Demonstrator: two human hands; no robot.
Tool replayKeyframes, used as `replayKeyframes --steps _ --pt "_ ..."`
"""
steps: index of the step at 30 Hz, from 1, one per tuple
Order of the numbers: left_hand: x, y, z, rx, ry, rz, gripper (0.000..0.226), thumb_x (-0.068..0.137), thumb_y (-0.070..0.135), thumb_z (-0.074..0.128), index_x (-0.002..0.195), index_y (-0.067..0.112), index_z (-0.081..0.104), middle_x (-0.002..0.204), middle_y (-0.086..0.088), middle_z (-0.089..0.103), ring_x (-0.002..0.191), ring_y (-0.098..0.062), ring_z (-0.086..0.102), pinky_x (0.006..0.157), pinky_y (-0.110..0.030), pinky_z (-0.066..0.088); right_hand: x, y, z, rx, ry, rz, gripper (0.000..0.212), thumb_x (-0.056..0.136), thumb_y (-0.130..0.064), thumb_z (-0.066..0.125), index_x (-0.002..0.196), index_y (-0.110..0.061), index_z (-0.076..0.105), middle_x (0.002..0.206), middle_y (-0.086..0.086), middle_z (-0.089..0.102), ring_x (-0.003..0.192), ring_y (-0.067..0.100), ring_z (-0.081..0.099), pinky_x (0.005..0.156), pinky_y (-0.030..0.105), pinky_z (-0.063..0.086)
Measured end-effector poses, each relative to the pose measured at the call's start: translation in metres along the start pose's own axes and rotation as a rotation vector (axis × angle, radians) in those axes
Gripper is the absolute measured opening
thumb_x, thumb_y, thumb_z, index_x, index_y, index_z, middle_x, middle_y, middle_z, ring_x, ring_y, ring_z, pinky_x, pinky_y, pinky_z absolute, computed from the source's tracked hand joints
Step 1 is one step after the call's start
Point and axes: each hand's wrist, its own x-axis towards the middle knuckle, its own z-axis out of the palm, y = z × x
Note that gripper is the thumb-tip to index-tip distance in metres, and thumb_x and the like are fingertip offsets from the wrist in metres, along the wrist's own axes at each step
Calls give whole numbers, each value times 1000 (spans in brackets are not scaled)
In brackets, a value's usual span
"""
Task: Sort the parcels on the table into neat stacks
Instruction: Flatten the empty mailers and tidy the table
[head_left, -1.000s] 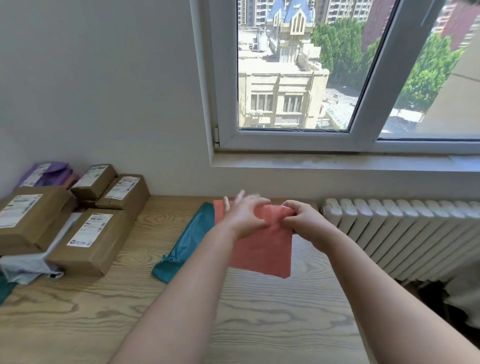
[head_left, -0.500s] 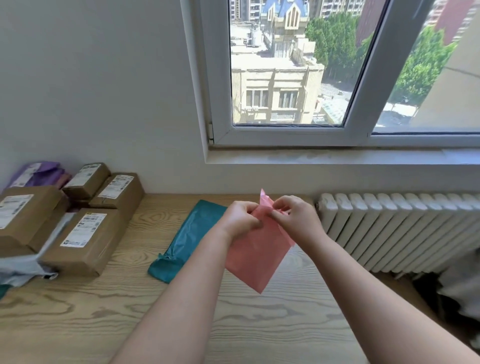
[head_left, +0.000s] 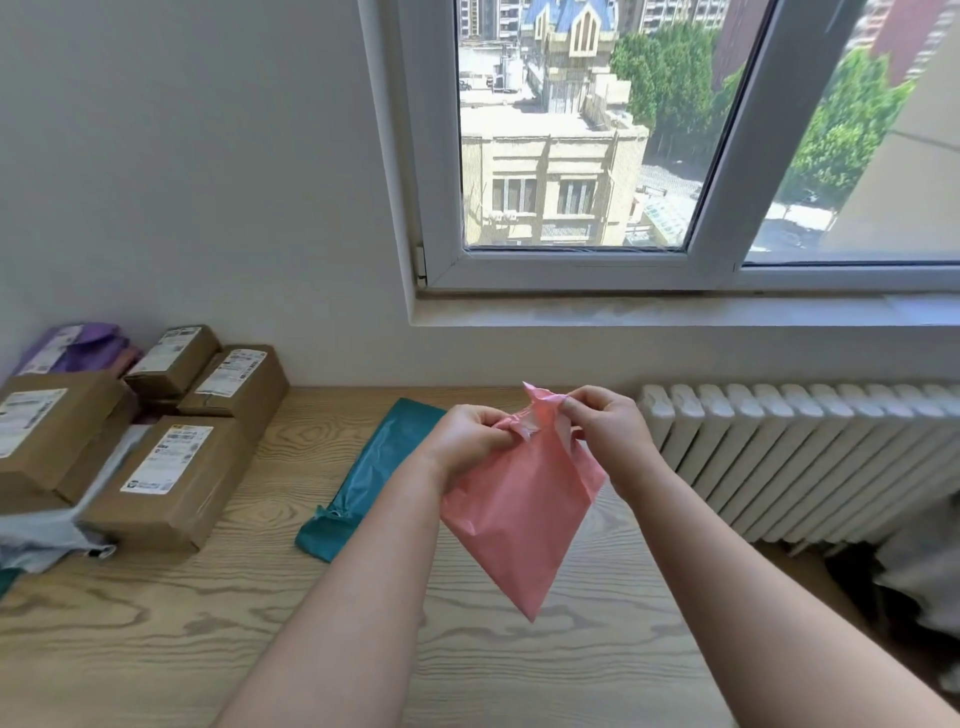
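Pink mailer bag (head_left: 524, 512) is up in the air over the middle of the wooden table (head_left: 156, 634), hanging corner-down like a diamond and not touching the wood. Both hands are close together at its top end. The left hand (head_left: 467, 441) has its fingers curled into the crumpled top edge, and the right hand (head_left: 605, 431) pinches the flap right next to it, with a little peak of pink sticking up between them. Behind the bag and to its left, a teal mailer (head_left: 371, 470) lies flat on the table, running from the back edge toward the middle (its near end looks a bit scrunched). Along the left edge sits the cardboard crowd: a big box (head_left: 47, 436) at the far left, a labelled box (head_left: 171, 483) just beside it and nearer the front, then a small box (head_left: 174, 358) further back with a wider box (head_left: 239, 382) just beside it on the right. A purple mailer (head_left: 83, 348) peeks out at the back-left corner against the wall, and a grey mailer (head_left: 41, 540) pokes out from under the front boxes at the left edge. Past the table's right edge there's a white radiator (head_left: 779, 457) under the windowsill.
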Motion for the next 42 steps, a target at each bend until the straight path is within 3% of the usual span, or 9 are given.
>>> replayKeyframes --steps 7,12,15,19,22,24,28,31,42 --pt "14 -21 -5 -420 201 -85 5 86 7 74 89 9 70 87 -13 72 73 -24 67 77 -38 54 -2 16 -26 49 -79 126 34 91 -27 71 123 -24 64 112 1 69 102 14 64 83 29 48" --pt "19 -43 -1 -460 223 -145 24 87 2 70 110 -1 68 99 -19 71 82 -27 67 84 -42 55 -8 27 -25 226 -155 174 30 86 4 67 111 -11 75 85 6 71 77 19 64 76 31 55" --pt "20 -64 10 -344 311 -176 20 82 -2 71 102 0 70 97 -18 72 82 -27 66 81 -40 55 -15 43 -17 112 -112 193 30 83 10 64 95 -16 76 84 7 66 75 20 58 72 31 48" --pt "21 -108 35 -26 381 -275 17 82 6 70 99 6 68 96 -13 70 86 -26 64 76 -33 49 -30 87 -4 -75 -146 292 46 80 6 68 114 -26 68 105 2 68 85 18 65 74 25 53" --pt "15 -143 56 195 353 -324 40 90 18 65 129 14 55 119 -6 67 107 -27 63 82 -29 46 -40 129 3 -315 -169 338 64 79 3 65 135 -28 60 119 1 67 98 22 66 74 20 51" --pt "7 -159 68 279 313 -334 62 95 19 60 149 15 32 136 -3 59 117 -26 59 85 -27 44 -45 150 5 -431 -187 329 68 80 3 62 142 -25 53 134 3 62 117 23 61 93 25 48" --pt "-3 -198 84 747 142 -256 90 92 30 64 159 15 5 165 -6 15 150 -27 20 120 -35 22 -54 188 8 -643 -272 278 73 88 -6 64 153 -15 33 162 14 23 146 30 30 116 33 27" --pt "-12 -220 95 1060 -115 -166 87 95 42 57 159 20 1 167 -1 -9 154 -21 -6 125 -39 5 -68 212 9 -966 -344 219 77 97 -27 56 159 -18 11 166 15 -5 154 31 2 123 39 10" --pt "-12 -251 103 1141 -234 -131 89 96 50 52 158 24 -6 165 2 -16 152 -14 -15 122 -34 -5 -87 252 13 -1126 -446 125 72 103 -47 36 159 -20 1 167 9 -6 154 23 -5 123 37 -1"
